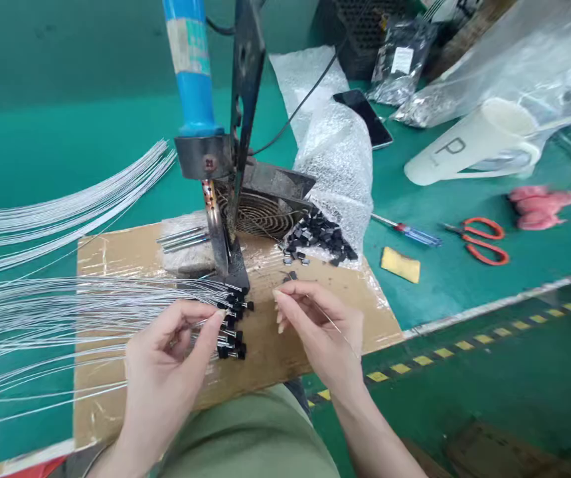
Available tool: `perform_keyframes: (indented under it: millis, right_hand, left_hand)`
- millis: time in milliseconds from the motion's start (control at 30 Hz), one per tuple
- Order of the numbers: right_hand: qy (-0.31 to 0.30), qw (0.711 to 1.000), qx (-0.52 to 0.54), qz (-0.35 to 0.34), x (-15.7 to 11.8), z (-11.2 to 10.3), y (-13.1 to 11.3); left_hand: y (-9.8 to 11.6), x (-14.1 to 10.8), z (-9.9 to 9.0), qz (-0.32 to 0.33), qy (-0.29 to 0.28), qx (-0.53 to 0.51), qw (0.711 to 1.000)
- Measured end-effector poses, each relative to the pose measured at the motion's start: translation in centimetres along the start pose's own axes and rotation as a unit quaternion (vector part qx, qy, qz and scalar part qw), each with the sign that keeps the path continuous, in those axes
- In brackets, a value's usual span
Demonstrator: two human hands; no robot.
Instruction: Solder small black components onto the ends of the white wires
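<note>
- The left hand [173,362] has thumb and forefinger brought together over the near row of black ends [232,350]; whether a wire is pinched between the tips is hard to tell.
- The right hand [325,328] has thumb and forefinger closed on a strand [336,325], thin and metallic, which slants near and right across the hand.
- The wires [41,312], fine, pale and glossy, sweep in from the left in loose curves, passing beneath and beyond the left fingers. Their black ends, small and blocky with bright metal tips, lie just right of those fingers, apart from the right hand.
- Beneath both hands is the board [275,345], brown cardboard with shiny, wrinkled tape along its edges.
- Far of the hands stands the iron [194,99], a smooth blue handle pointing down in a dark metal holder [245,86], beside a round ribbed grille [260,214].
- Right of the grille, small black squarish parts [320,236] heap by crinkled, translucent bubble wrap [338,166].
- A second bundle [111,189] of wires curves at far left on the smooth green table [41,146].
- Farther right lie a clear-handled screwdriver [417,236], a flat yellow sponge [400,265], orange-looped scissors [482,239] and a white tapered mug [469,143] on its side.
</note>
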State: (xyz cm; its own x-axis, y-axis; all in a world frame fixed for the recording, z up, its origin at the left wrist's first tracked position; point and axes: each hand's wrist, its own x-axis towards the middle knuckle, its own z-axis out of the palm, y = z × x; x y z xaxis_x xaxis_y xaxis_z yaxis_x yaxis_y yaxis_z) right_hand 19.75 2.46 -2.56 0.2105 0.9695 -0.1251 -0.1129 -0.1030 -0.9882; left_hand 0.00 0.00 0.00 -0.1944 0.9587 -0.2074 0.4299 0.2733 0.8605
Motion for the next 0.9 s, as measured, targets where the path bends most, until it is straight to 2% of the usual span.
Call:
perform_keyframes:
  millis: [133, 367, 567, 767, 900]
  right_hand:
    - [-0.024, 0.999, 0.037, 0.003, -0.6, 0.2, -0.5]
    - [-0.033, 0.996, 0.07, 0.046, -1.1, 0.9, -0.8]
    - [-0.056, 0.992, 0.096, 0.065, -1.3, 2.0, -0.5]
    - [-0.073, 0.987, 0.105, 0.094, -1.4, 2.6, -0.4]
    - [-0.079, 0.983, 0.112, 0.119, -1.4, 2.7, -0.7]
  left_hand:
    - [1.1, -0.3, 0.6, -0.009, 0.029, -0.016, 0.999]
    - [1.0, -0.1, 0.2, 0.007, 0.013, 0.008, 1.0]
    - [1.5, -0.1, 0.6, 0.008, 0.019, -0.028, 0.999]
    - [2.1, 0.0, 0.4, 0.006, -0.044, -0.085, 0.995]
    - [2.6, 0.0, 0.5, -0.029, -0.029, -0.105, 0.994]
